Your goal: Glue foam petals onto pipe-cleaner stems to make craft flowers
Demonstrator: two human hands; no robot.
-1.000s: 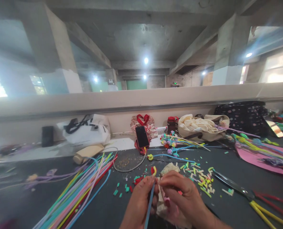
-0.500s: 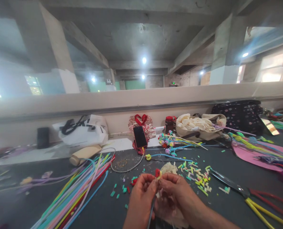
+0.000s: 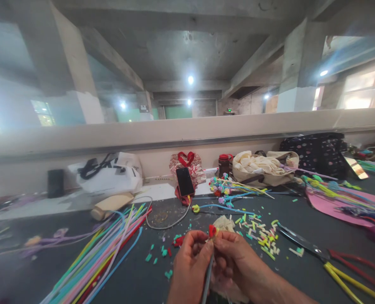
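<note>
My left hand (image 3: 190,261) and my right hand (image 3: 238,257) meet low in the middle of the view, both closed in a pinch. Between their fingertips is a small red and yellow pipe-cleaner flower (image 3: 212,230). A grey-blue stem (image 3: 208,276) runs down from it, along the left thumb. Fingers cover the flower's lower part. Behind and below the hands lies a crumpled cream-coloured thing (image 3: 224,223), partly hidden. Small red pieces (image 3: 178,241) rest just beyond my left hand, and green snippets (image 3: 164,252) are scattered left of it.
Long coloured pipe cleaners (image 3: 95,261) lie at left. Yellow and green cuttings (image 3: 266,236) spread to the right, beside scissors (image 3: 304,245) with red and yellow handles. Farther back are a phone (image 3: 185,182) on a cable, finished-looking flowers (image 3: 222,185), a bottle (image 3: 224,165) and bags (image 3: 111,175).
The flower has turned in my fingers, so more red shows at its top. Both hands and the stem have shifted slightly to the right.
</note>
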